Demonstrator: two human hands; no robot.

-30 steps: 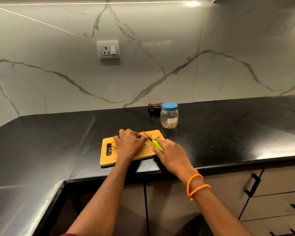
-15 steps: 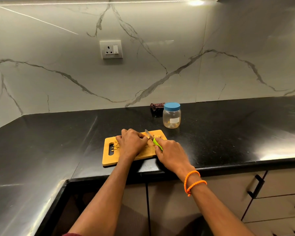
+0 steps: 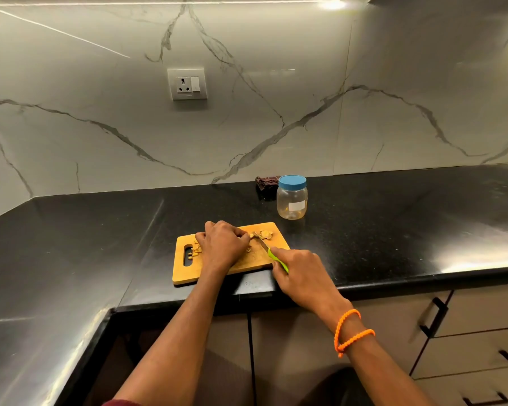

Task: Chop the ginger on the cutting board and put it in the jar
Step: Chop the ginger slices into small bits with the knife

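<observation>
Black surface (image 3: pixel 364 230) is carrying a cutting board (image 3: pixel 217 266) where the left hand (image 3: pixel 222 244) is pinning ginger (image 3: pixel 251 236) with curled fingers while the right hand (image 3: pixel 301 273) is gripping a green-handled knife (image 3: pixel 272 253).

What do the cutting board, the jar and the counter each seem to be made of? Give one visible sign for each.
Cutting board: probably wood or bamboo, matt; warm tan colour with faint grain.
Jar: probably clear plastic, perhaps glass; see-through wall under an opaque blue lid.
Counter: looks like polished black stone; glossy, with fine speckles and bright reflections.
</observation>
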